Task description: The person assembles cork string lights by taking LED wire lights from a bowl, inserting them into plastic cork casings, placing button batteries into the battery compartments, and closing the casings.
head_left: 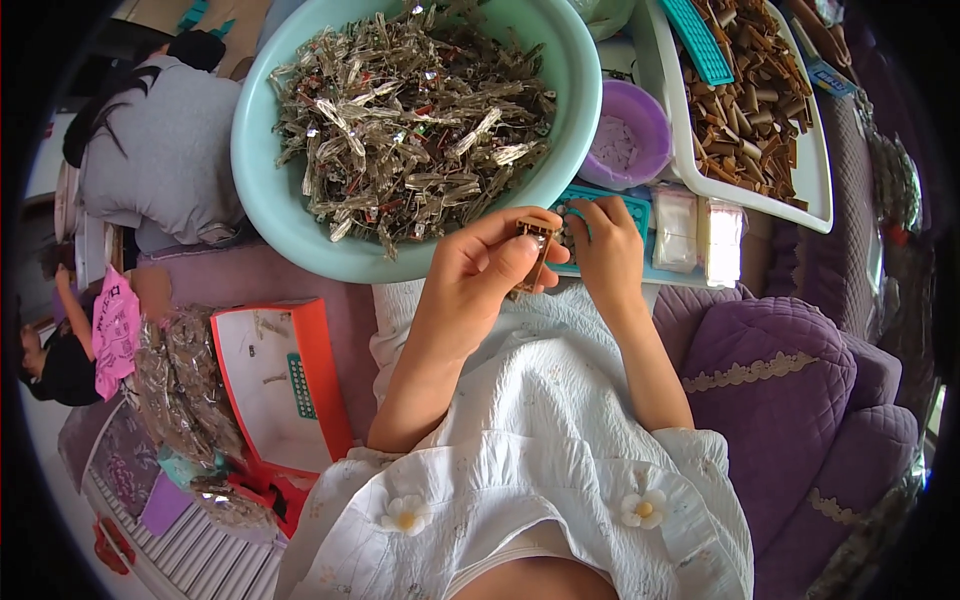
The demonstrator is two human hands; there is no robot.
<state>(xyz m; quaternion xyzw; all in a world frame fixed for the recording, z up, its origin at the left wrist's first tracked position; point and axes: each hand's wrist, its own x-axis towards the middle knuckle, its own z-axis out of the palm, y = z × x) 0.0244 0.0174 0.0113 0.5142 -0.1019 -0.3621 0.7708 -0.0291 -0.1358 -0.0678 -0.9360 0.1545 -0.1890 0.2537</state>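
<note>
My left hand (480, 270) is closed round a small brown folded card piece (537, 240), with the thumb pressed on its face. It is held above my lap, close to the near rim of a big pale green basin (255, 215). The basin is heaped with clear plastic-wrapped small pieces (420, 130). Beside it, my right hand (612, 245) has its fingers bent down over a teal tray (637, 208) of small parts. Its fingertips are drawn together in the tray, and whatever they grip is too small to make out.
Behind the tray stands a purple bowl (650, 115) of white bits. A white bin (822, 205) of brown card pieces is at far right. Clear packets (675, 230) lie near my right hand. An open red-and-white box (330, 400) is at left. Another person (165, 150) sits at far left.
</note>
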